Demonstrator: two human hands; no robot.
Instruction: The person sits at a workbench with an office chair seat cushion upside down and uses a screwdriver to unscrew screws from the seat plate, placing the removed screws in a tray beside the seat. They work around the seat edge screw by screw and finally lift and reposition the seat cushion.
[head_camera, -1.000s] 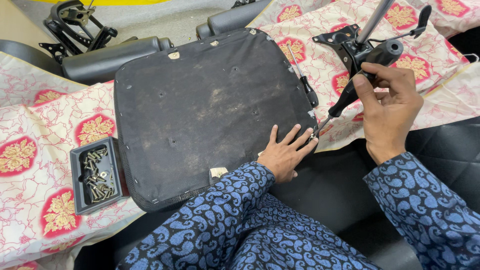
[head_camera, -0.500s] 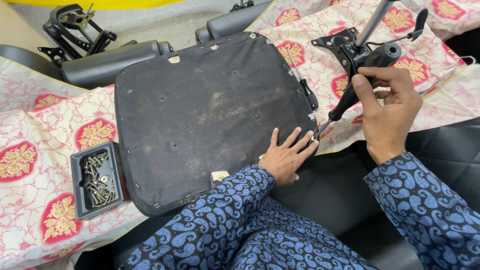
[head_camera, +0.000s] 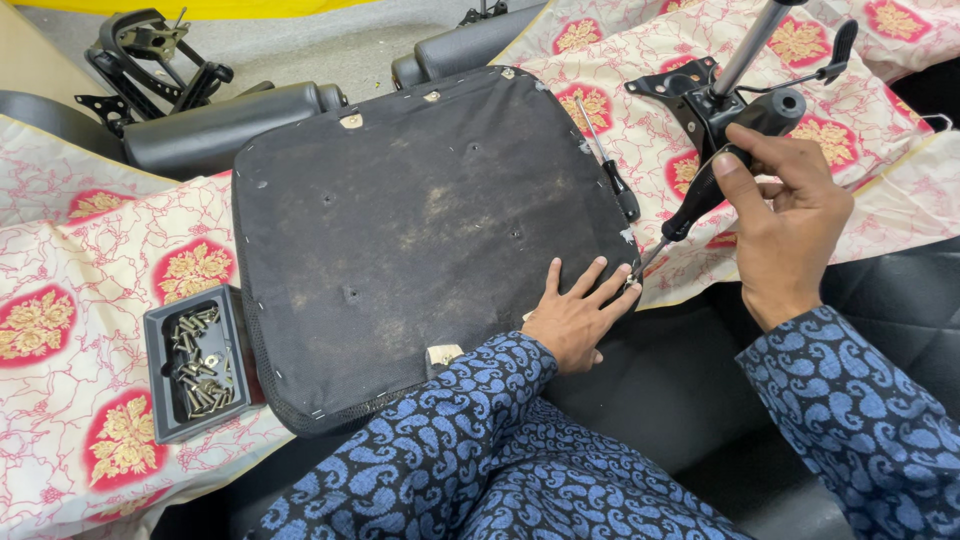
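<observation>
Now, with our left hand (head_camera: 575, 320) spread flat on the upturned seat base's (head_camera: 420, 230) near-right edge and our right hand (head_camera: 780, 215) clenched around the screwdriver (head_camera: 690, 205), we keep the tip square and pressed in.

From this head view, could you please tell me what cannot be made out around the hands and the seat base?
- Screwdriver tip: hidden behind the left hand fingers at the seat base edge.
- Any screw under that tip: covered, cannot tell.
- Screws in the tray: too small to count or sort.
- Gas lift post: cut off by the top edge.
- Right hand palm: turned away.
</observation>
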